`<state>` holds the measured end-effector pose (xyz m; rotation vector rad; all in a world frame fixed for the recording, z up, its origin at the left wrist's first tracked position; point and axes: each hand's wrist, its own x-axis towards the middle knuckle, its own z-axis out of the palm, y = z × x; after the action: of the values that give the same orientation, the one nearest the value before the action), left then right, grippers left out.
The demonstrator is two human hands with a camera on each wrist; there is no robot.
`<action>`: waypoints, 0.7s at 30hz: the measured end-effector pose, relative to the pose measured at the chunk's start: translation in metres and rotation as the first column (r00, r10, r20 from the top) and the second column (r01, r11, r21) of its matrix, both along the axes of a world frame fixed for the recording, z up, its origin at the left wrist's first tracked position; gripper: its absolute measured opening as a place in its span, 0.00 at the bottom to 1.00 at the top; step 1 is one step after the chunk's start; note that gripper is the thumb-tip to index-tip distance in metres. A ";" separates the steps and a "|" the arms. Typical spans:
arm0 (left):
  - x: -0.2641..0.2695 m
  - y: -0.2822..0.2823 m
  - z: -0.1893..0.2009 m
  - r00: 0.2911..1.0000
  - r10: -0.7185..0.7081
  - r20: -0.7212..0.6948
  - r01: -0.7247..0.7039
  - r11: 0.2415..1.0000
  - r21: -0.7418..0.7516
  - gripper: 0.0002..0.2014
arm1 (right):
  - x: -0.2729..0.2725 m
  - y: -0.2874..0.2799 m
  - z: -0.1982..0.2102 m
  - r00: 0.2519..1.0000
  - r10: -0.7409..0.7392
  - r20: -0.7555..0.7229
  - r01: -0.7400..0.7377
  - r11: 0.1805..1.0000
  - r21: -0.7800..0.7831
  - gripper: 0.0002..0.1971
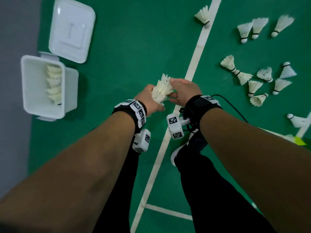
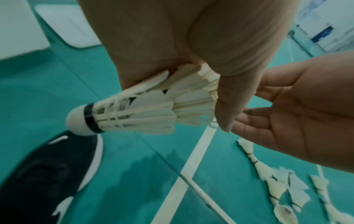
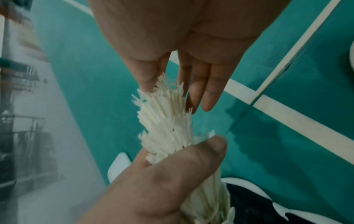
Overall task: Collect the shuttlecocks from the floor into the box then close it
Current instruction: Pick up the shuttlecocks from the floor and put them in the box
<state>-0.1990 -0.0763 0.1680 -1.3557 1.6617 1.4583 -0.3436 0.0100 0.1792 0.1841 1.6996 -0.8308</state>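
Observation:
My left hand (image 1: pixel 149 98) grips a nested stack of white feather shuttlecocks (image 1: pixel 161 90) above the green floor. In the left wrist view the stack (image 2: pixel 153 112) lies in the left hand (image 2: pixel 220 91), cork end out. My right hand (image 1: pixel 175 88) touches the stack's feather end with straight fingers. In the right wrist view its thumb and fingers (image 3: pixel 193 91) flank the feather tips (image 3: pixel 164 115). The open white box (image 1: pixel 27 84) stands at the left with a row of shuttlecocks (image 1: pixel 53 83) inside. Its lid (image 1: pixel 72 29) lies beside it on the floor.
Several loose shuttlecocks (image 1: pixel 255 86) lie scattered on the floor to the right, and one (image 1: pixel 202 15) lies on the white court line (image 1: pixel 193 64). My black shoe (image 1: pixel 190 145) stands below the hands. A grey strip of floor (image 1: pixel 15 148) runs along the left.

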 end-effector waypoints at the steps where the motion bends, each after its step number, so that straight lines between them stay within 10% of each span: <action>1: 0.010 -0.008 0.013 1.000 0.017 0.008 -0.017 1.000 -0.014 0.43 | 0.007 -0.009 0.012 0.999 0.038 0.009 -0.038 0.999 -0.003 0.06; 13: 0.169 -0.086 0.106 0.962 0.254 0.104 -0.231 0.954 -0.194 0.38 | 0.127 -0.125 0.103 0.879 0.476 -0.004 -0.474 0.874 -0.108 0.07; 21: 0.268 -0.120 0.080 0.899 0.425 0.105 -0.401 0.896 -0.191 0.36 | 0.233 -0.194 0.069 0.820 0.573 0.003 -0.572 0.818 -0.064 0.12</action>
<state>0.0694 -0.1964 0.2478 -1.9558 1.4844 1.4242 -0.1105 -0.1842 0.2483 -0.3534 1.5774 -0.4180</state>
